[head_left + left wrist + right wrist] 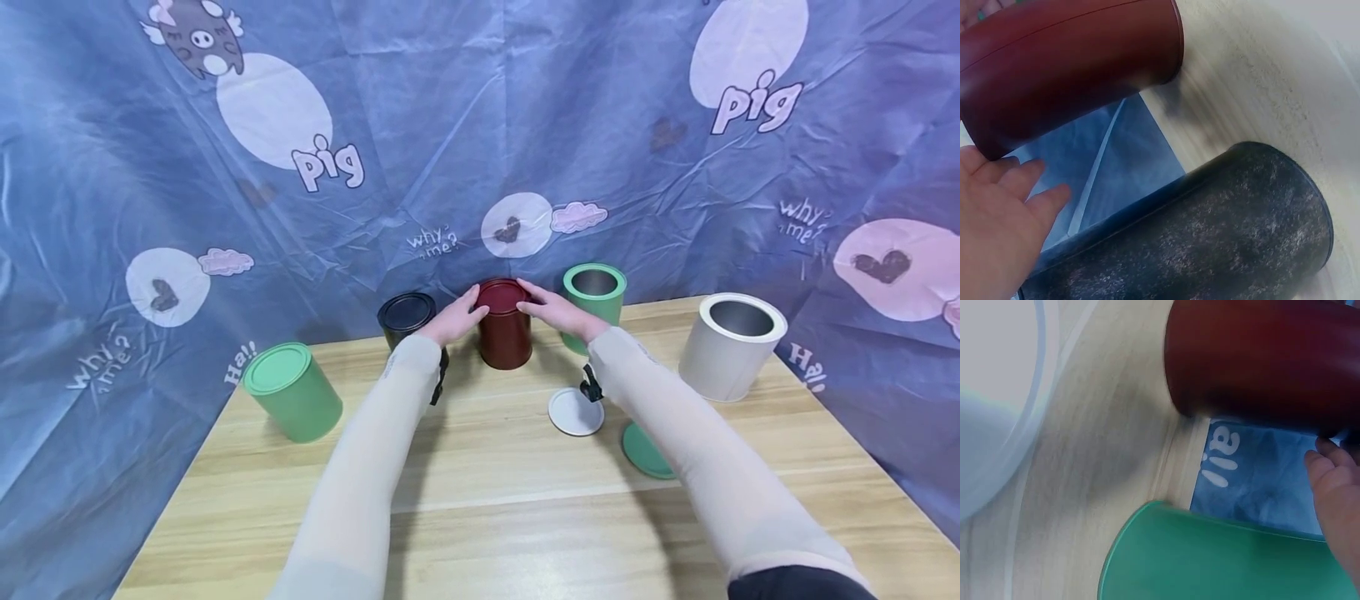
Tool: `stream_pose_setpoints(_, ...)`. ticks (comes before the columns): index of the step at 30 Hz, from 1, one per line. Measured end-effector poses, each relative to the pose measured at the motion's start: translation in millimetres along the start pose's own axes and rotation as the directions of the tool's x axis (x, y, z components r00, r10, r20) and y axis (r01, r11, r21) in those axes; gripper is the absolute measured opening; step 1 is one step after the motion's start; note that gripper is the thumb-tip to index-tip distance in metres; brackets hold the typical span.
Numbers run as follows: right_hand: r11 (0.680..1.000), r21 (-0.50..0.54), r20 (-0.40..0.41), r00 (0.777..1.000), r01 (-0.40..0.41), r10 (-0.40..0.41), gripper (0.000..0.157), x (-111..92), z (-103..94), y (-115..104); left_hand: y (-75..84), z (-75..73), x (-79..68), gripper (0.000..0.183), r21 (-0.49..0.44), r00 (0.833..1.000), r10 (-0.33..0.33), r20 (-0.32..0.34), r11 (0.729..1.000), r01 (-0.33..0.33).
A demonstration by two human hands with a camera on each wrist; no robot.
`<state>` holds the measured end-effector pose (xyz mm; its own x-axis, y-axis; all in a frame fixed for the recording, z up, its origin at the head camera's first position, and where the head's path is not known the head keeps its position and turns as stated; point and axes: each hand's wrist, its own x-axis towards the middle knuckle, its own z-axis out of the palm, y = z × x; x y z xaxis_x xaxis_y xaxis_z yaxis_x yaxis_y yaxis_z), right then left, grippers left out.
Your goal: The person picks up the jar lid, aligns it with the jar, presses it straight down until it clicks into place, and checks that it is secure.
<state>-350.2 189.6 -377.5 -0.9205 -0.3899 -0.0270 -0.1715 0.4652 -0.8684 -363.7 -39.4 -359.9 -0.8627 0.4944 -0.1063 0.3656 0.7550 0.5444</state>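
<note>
A dark red canister with a red lid stands upright at the back middle of the table. At the left of its top rim, my left hand touches it with extended fingers. From the opposite side, my right hand touches the rim, its fingers also fairly straight. Beside my left hand is a black mottled canister with a black lid. An uncovered green canister stands next to my right hand. The canister partly hides some fingertips in both wrist views.
A white canister without its lid stands at the right. A white lid and a green lid lie flat near the right forearm. At the left stands a green lidded canister. Blue printed cloth hangs behind the table.
</note>
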Motion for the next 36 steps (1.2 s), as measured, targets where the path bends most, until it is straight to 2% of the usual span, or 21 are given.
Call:
stream_pose_setpoints(5, 0.999, 0.018, -0.002, 1.000, -0.027, 0.027, 0.064, -1.8, 0.4, 0.7, 1.0, 1.3, -2.1, 0.065, 0.007, 1.000, 0.016, -0.012, 1.000, -0.016)
stream_pose_setpoints(11, 1.000, 0.017, -0.025, 1.000, -0.011, 0.011, 0.064, -4.8, 1.3, 0.4, 1.8, 4.3, -1.3, 0.064, -0.008, 0.999, 0.008, -0.037, 1.000, -0.008)
stream_pose_setpoints(17, 1.000, -0.020, -0.055, 0.998, 0.006, -0.007, 0.064, -9.9, 4.8, 3.1, 4.4, 12.2, -2.3, 0.065, -0.032, 0.994, -0.025, -0.102, 0.999, 0.022)
stream_pose_setpoints(21, 0.999, -0.020, -0.013, 0.999, 0.042, -0.042, 0.069, -17.1, 6.5, 7.8, 8.5, 17.6, -5.6, 0.066, -0.052, 0.982, -0.063, -0.179, 0.997, 0.055)
stream_pose_setpoints(24, 0.997, -0.012, 0.034, 0.997, 0.071, -0.070, 0.072, -24.8, 6.5, 11.9, 12.4, 22.8, -8.6, 0.069, -0.076, 0.976, -0.072, -0.207, 0.995, 0.057)
stream_pose_setpoints(31, 0.994, -0.066, 0.065, 0.995, 0.082, -0.078, 0.070, -49.3, -0.5, 11.8, 25.4, 30.3, -16.4, 0.074, -0.032, 0.968, -0.012, -0.250, 0.999, 0.004)
stream_pose_setpoints(36, 0.993, -0.070, 0.087, 0.992, 0.093, -0.087, 0.067, -69.5, -6.5, 18.8, 27.8, 38.3, -26.1, 0.075, 0.030, 0.963, 0.008, -0.268, 1.000, 0.000)
